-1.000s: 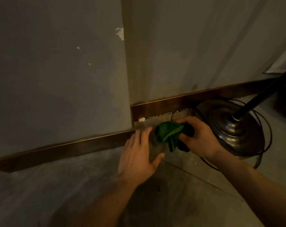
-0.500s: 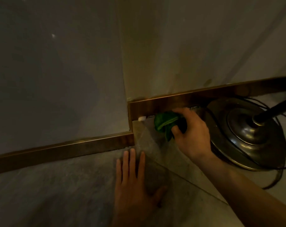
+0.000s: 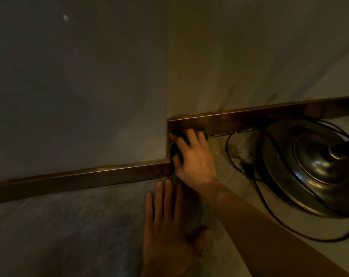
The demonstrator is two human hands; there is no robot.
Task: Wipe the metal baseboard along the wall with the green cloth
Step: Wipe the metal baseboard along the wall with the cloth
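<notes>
A bronze metal baseboard (image 3: 79, 179) runs along the foot of the near wall on the left, steps back at a corner, and continues along the recessed wall (image 3: 249, 118) to the right. My right hand (image 3: 193, 158) presses the green cloth (image 3: 174, 148) into that inner corner, against the short return of the baseboard. Most of the cloth is hidden under my fingers. My left hand (image 3: 167, 226) lies flat on the floor just below, fingers spread, holding nothing.
A round metal lamp base (image 3: 309, 166) with a dark pole stands on the floor at the right, close to the recessed baseboard. Its black cord (image 3: 255, 184) loops across the floor between the base and my right forearm. Grey stone floor fills the lower left.
My right hand has carried the cloth left from the recessed baseboard into the corner. My left hand came down from the wall onto the floor and stays planted there.
</notes>
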